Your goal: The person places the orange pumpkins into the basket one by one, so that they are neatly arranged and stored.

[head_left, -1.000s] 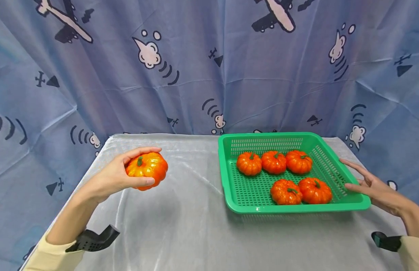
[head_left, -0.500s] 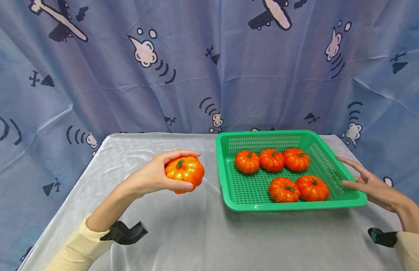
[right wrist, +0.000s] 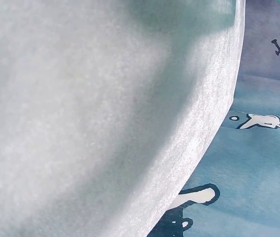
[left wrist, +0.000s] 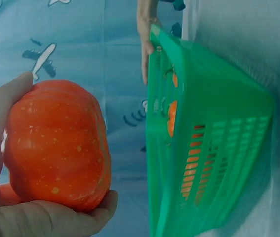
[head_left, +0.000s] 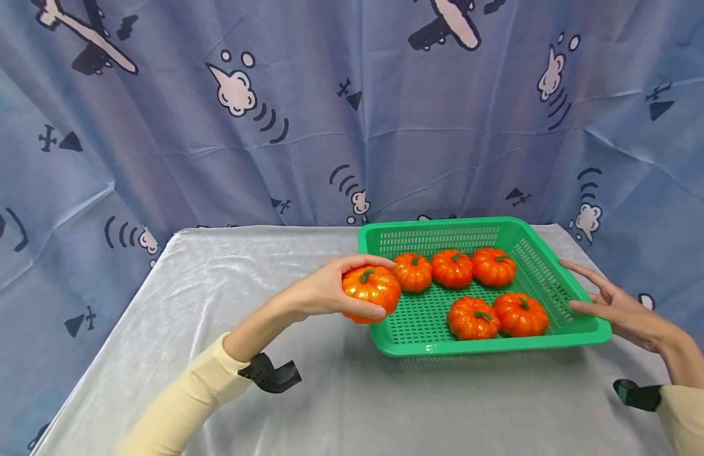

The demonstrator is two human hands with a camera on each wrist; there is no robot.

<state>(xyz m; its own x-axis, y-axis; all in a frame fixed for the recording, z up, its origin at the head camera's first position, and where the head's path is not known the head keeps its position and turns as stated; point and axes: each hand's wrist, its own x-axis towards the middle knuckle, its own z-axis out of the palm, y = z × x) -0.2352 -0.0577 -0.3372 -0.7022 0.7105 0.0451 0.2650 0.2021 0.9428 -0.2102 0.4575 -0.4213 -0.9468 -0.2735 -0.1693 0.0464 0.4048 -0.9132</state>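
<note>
My left hand grips a small orange pumpkin with a green stem, thumb on the near side and fingers over the far side. In the head view this pumpkin overlaps the left rim of a green plastic basket; in the left wrist view a gap separates the held pumpkin from the basket wall. Several similar pumpkins sit inside the basket. My right hand rests at the basket's right rim, thumb and index finger extended; its other fingers are partly hidden. The right wrist view shows no hand clearly.
A table covered in pale grey cloth carries the basket at its right half. Behind it hangs a blue curtain printed with planes and clouds. Black wrist devices sit on both forearms.
My left hand has carried the pumpkin rightward from the table's left side to the basket's left rim. The right hand stays at the right rim; the head view has shifted slightly.
</note>
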